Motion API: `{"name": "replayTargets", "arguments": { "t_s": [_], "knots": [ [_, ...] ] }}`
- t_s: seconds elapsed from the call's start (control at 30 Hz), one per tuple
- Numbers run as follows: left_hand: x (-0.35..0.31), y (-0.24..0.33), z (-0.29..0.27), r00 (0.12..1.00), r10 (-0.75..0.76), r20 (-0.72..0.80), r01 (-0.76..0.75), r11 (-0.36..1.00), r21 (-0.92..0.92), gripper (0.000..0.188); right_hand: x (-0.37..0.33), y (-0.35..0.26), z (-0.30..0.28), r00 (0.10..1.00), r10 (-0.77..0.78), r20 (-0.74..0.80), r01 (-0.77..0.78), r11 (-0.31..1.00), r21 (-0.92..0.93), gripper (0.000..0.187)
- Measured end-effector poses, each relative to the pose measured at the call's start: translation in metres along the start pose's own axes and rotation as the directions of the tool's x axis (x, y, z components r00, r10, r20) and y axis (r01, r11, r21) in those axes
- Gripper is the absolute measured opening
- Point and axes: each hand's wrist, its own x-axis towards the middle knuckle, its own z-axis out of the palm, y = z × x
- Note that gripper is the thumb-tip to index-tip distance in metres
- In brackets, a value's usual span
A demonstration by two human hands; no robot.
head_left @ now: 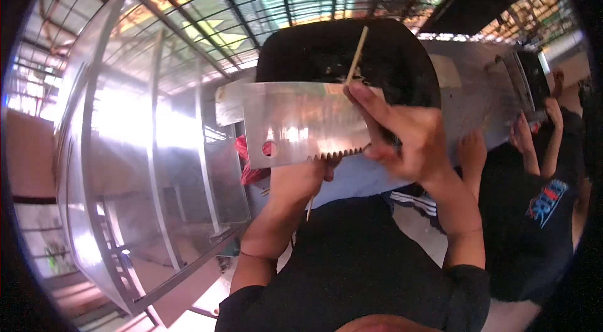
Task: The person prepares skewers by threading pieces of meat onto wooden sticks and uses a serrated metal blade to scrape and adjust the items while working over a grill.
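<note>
Head view: the right hand (408, 137) is grasping a cleaver (295, 121), its fingers curling about the end where the blade is stopping and one digit stretching forward along that end. The blade is spreading leftward from this grip, broad, flat and nearly rectangular, its bright metal mirroring pinkish and white light in soft streaks. A round hole is piercing it near the corner lower and farthest from the grip, and a row of small pointed teeth is running along its lower edge, just beside the curled fingers. A thin, pale, straight stick (358, 52) is rising at a slant just beyond the grip's forward digit; a similar thin length is showing below the blade, lining up with it, though the blade is hiding whatever is lying between. The left hand (300, 178) is sitting behind and under the blade, left of the grip, mostly covered, so I cannot tell whether it is clenching the stick or lying loose. Beyond the grip a black, rounded thing (399, 49) is standing, and well left of it, past the left hand, something red (251, 175) is peeping out beside the blade.
</note>
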Motion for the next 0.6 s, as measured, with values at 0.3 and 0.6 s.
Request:
{"name": "replayTargets", "arguments": {
  "t_s": [0.3,0.6],
  "knots": [
    [0.003,0.013,0.010,0.979,-0.195,-0.058,0.180,0.963,-0.200,0.025,-0.008,0.005,0.003,0.996,-0.005,-0.087,-0.001,0.997,-0.073,0.069],
    [0.001,0.005,0.010,0.988,-0.151,-0.040,0.146,0.982,-0.124,0.026,-0.009,0.007,0.006,0.996,0.020,-0.089,-0.030,0.994,-0.105,0.068]
  ]
}}
